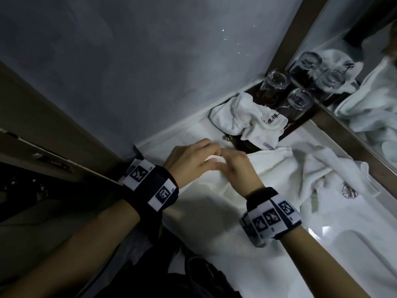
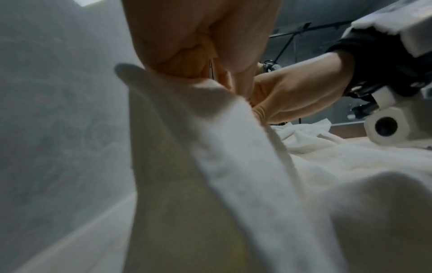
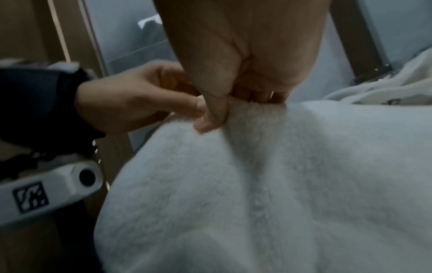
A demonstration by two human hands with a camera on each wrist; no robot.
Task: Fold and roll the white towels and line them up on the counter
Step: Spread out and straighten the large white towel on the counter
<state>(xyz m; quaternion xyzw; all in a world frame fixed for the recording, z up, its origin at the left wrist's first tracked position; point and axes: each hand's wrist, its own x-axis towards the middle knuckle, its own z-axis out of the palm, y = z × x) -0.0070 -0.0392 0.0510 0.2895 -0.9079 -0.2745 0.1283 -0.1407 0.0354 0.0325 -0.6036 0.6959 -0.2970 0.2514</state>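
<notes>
Hands, left (image 1: 189, 160) and right (image 1: 236, 168), pinch one towel (image 1: 214, 190) edge side by side above the counter (image 1: 354, 244); slide them apart along the hem, keeping tension, for a square fold.

Glasses (image 1: 298, 100) behind towel (image 1: 247, 117) — on counter (image 1: 354, 244)

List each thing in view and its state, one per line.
Left hand: pinching the towel's edge.
Right hand: pinching the same edge, touching the left.
Held towel: lifted at the grip, unrolled.
Crumpled towel: unfolded, by the glasses.
Logo towel: spread loose on the counter.
Glasses: upside down.
</notes>
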